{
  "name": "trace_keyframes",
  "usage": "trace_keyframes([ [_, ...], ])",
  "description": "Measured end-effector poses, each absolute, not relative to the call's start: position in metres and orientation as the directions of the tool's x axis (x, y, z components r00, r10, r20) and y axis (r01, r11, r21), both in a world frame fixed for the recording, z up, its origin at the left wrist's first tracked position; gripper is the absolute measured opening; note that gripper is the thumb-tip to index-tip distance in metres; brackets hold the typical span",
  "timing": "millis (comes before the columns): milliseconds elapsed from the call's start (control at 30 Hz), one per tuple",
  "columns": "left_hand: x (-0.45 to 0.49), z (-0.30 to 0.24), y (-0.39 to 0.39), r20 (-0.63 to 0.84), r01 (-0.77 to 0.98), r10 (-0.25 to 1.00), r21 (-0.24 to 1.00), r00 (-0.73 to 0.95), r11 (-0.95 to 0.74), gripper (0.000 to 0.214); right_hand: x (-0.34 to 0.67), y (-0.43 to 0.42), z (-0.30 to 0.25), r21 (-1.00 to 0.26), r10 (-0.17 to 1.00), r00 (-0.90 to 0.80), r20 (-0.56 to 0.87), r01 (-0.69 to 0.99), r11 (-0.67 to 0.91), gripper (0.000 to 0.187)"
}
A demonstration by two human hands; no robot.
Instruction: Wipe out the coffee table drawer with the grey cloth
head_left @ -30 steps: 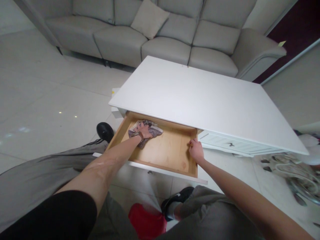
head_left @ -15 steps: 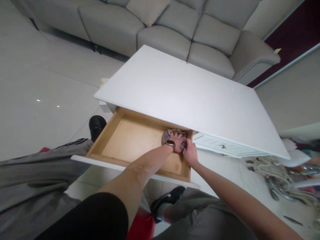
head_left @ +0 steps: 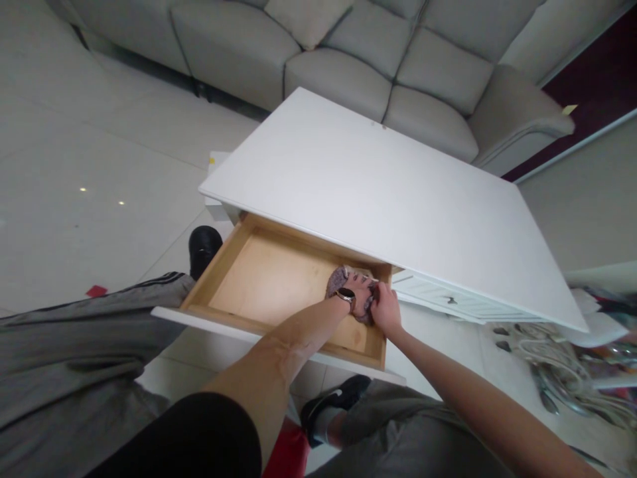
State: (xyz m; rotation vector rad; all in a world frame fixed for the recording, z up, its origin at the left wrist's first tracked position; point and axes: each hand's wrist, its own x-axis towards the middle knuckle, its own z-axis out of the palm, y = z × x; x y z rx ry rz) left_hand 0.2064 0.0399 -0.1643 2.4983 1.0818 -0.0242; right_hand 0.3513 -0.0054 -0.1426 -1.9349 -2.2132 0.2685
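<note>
A greyish-purple crumpled cloth (head_left: 336, 280) lies at the right end of the pulled-out wooden drawer (head_left: 269, 272). My left hand (head_left: 356, 296), with a watch on its wrist, rests on top of this cloth, fingers curled into it. Beside it, at the drawer's right wall, my right hand (head_left: 387, 309) is closed with its fingertips at the cloth's edge. The two hands nearly touch and cover much of the cloth. Above the drawer spreads the white tabletop (head_left: 388, 186) of the coffee table it slides from.
A grey sofa (head_left: 343, 73) stands behind the table. To the right is a shut drawer front with a small knob (head_left: 451, 301). Cables (head_left: 542, 362) and other clutter lie on the floor at right. My shoe (head_left: 336, 401) and a red object (head_left: 288, 451) are below the drawer.
The view has shifted slightly, so everything sits a little further right. Both hands stay at the cloth, having moved slightly toward the drawer's front; the left fingers look more curled.
</note>
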Motion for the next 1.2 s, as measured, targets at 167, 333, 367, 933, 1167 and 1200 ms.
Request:
trace_keyframes([
  [167,0.191,-0.162,0.016,-0.193,0.688,0.674,0.381,0.713,-0.618,0.059,0.351,-0.005,-0.142,-0.234,0.993,-0.118,0.020,0.965,0.120,0.028],
  [333,0.161,-0.158,0.016,-0.276,0.723,0.685,0.433,0.674,-0.538,0.059,0.354,-0.006,-0.145,-0.254,0.992,-0.122,0.036,0.959,0.127,0.033],
  [367,0.151,-0.157,0.020,-0.304,0.739,0.689,0.433,0.658,-0.515,0.059,0.354,-0.006,-0.145,-0.259,0.992,-0.121,0.037,0.957,0.127,0.035],
  [933,-0.085,-0.146,0.039,-0.526,0.983,0.834,0.016,0.165,-0.184,0.048,0.354,-0.004,-0.150,-0.302,0.999,-0.053,0.004,0.952,0.052,0.034],
  [1167,-0.082,-0.140,0.036,-0.552,0.961,0.799,0.015,0.238,-0.276,0.057,0.356,-0.004,-0.154,-0.314,0.998,-0.058,0.027,0.947,0.063,0.037],
  [1200,-0.081,-0.140,0.034,-0.551,0.959,0.797,0.022,0.249,-0.284,0.055,0.356,-0.004,-0.155,-0.315,0.998,-0.059,0.030,0.947,0.065,0.037],
])
